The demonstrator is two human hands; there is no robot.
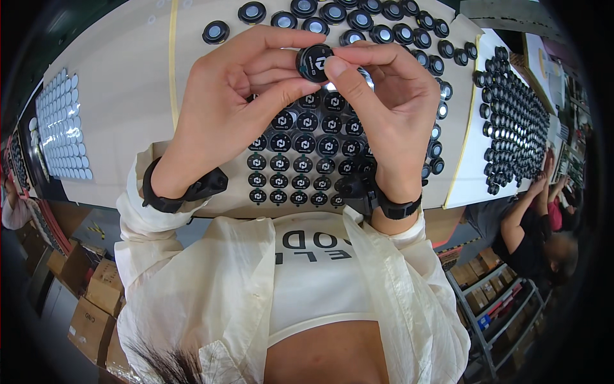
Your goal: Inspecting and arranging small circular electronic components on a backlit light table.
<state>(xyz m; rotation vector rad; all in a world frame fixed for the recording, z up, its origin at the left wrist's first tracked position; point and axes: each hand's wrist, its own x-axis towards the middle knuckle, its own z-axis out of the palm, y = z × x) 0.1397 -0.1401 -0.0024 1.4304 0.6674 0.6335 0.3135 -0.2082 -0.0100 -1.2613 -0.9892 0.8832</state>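
Nearest the camera is the person's own front, in a pale open shirt (pixel 211 281), from which both forearms rise toward the bench (pixel 121 115). Each wrist wears a black band (pixel 160 200), with a small black device fixed to it. The left hand (pixel 224 109) is raised with its palm turned inward and its fingers curled toward the middle; the right hand (pixel 396 109) mirrors it. The two meet above the bench, where both grips are clamped on one small round black disc (pixel 314 62), the thumbs and forefingers pinching its rim from either side so that its printed face shows. Under the hands, rows of like black discs (pixel 300 163) lie face up on the bench. Farther off, an arc of black caps with pale centres (pixel 358 19) runs along the far side. To the left lies a sheet of white round stickers (pixel 61 128); to the right, a white tray of black discs (pixel 511 121).
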